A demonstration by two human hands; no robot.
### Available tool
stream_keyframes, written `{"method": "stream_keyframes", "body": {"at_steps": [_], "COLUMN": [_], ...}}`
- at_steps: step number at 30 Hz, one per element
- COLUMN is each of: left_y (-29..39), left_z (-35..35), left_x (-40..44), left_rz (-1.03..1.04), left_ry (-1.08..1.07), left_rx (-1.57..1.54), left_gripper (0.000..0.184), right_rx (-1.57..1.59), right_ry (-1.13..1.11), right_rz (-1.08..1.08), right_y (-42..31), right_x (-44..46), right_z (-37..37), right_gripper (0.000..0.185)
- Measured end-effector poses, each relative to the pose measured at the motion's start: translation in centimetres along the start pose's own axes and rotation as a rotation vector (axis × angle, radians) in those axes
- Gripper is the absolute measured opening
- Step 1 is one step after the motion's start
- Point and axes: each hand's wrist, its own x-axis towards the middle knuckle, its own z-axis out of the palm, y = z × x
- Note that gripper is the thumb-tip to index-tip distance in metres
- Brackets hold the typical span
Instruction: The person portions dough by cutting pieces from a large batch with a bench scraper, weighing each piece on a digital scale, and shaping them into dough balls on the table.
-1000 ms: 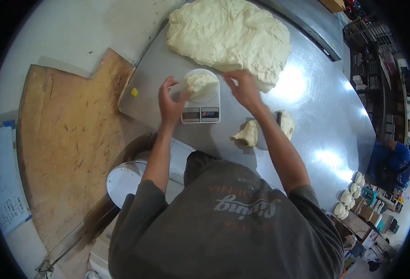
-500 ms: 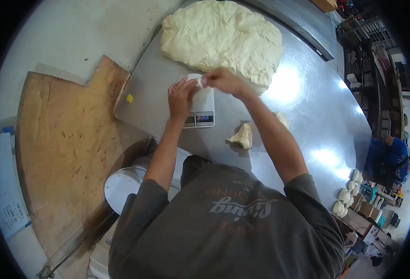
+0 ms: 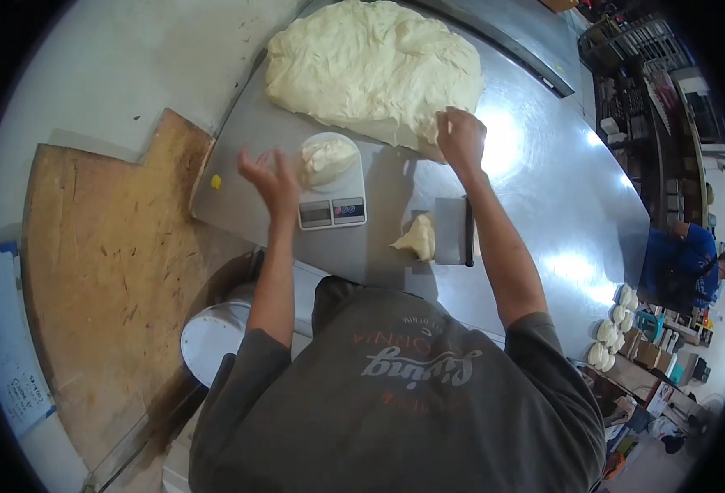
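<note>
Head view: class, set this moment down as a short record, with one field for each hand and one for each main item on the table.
Left hand: fingers spread, just left of the scale
Right hand: fingers bent, at the big dough's near right edge; grip unclear
Scale: dough lump on its round plate
Small dough piece: on the table, nearer the body than the scale
Scraper: flat, right of that piece

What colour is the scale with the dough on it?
The scale is mostly white, clearest in the head view.
</note>
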Motion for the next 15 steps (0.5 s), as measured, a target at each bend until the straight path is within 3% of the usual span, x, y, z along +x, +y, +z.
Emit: {"method": "stream_keyframes", "body": {"at_steps": [1,5,11,15], "left_y": [-1.2,-6.4,-5.8,-5.3], "left_z": [-1.1,-4.6,-3.6,-3.7], "left_x": [0.2,-1.2,-1.6,-1.5], "left_rz": [-0.083,-0.302,-0.070,-0.070], "left_ry": [0.023,-0.004,0.017,0.003], "left_rx": [-0.028,0.107,0.265,0.280], "left_gripper": [0.060,0.042,0.033,0.032], "right_rx": [0.097,0.047,0.043,0.049], "right_ry": [0.287,0.333,0.316,0.310], "right_rz": [-0.092,-0.223,-0.186,-0.197], "right_y": [-0.8,3.3,3.3,3.8], "right_x": [-1.6,-3.2,-3.1,-3.3], "right_z": [0.3,6.3,7.7,8.1], "right_gripper": [0.033,0.032,0.034,0.035]}}
